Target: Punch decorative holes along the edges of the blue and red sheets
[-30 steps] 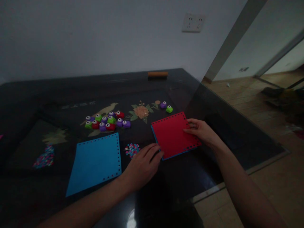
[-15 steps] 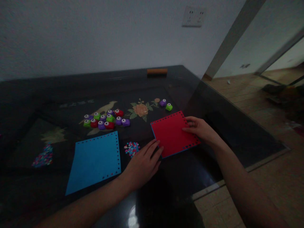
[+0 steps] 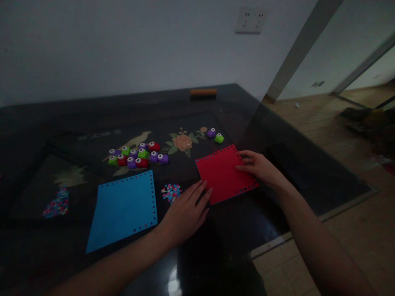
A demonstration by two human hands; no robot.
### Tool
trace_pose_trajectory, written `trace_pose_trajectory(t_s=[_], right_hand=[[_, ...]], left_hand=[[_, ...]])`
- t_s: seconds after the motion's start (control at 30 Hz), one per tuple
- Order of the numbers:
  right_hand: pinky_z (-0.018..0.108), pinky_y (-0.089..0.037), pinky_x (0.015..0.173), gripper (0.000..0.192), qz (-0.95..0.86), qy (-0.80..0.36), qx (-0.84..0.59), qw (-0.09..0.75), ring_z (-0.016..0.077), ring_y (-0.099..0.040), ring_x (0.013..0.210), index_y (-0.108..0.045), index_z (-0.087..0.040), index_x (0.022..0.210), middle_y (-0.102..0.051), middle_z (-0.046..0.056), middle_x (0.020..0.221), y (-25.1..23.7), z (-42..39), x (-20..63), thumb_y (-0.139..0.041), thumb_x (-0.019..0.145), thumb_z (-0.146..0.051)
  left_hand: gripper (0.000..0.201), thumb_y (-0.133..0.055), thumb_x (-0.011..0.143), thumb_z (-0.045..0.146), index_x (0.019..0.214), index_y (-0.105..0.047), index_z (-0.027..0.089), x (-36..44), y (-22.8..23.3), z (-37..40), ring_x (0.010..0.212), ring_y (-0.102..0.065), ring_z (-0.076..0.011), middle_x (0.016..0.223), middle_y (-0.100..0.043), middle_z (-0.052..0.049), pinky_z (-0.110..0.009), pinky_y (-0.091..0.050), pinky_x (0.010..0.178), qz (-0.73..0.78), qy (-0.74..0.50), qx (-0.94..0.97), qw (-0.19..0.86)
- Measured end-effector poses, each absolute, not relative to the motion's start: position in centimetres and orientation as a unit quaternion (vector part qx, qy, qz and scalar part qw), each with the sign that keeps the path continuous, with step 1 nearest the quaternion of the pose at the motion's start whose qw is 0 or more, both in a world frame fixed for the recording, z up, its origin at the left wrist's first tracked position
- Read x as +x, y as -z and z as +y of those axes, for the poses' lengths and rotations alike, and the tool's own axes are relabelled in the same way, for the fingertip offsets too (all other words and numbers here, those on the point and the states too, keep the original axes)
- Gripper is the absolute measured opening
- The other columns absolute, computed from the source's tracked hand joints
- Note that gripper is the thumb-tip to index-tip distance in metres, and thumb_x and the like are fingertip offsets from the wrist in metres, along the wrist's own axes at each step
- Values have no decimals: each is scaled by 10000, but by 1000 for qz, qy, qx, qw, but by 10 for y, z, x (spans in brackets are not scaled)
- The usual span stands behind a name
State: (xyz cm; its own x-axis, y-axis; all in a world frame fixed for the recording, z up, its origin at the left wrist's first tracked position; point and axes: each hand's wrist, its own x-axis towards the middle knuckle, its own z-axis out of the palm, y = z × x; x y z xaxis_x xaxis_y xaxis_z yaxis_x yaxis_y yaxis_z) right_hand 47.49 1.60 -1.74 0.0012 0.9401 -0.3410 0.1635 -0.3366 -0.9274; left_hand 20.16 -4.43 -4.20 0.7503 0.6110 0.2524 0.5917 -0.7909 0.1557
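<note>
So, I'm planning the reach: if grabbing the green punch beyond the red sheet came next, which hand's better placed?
Probably the right hand: it grips the red sheet at its right edge, nearer the green punch, but must let go. The left hand is at the left edge, farther off.

Red sheet (image 3: 224, 176): two-o'clock margin partly covered by my right fingers (image 3: 250, 155); eight-o'clock margin, by my left fingers (image 3: 196, 193). Coloured bits (image 3: 170, 192): individual shapes too small to tell. My left forearm (image 3: 123, 263), eight o'clock; my right forearm (image 3: 314, 242), four o'clock: both cut off below. Dark heap (image 3: 365, 123), three o'clock: indistinct.
</note>
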Motion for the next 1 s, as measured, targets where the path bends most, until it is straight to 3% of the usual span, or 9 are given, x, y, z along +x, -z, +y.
trace_pose_trajectory(t_s=[1.0], right_hand=[[327,-568,634,414,-460,-549,-603,352,178,-681,658,-571,-236,1068,-712,8,788,19,16,475,-719,691,-148]], left_hand=[[421,-491,882,182,1293,-468,93,201,40,-44,1302,-430,-287,1382,-480,-206,-441,-445,1019,314,-146,937,47]])
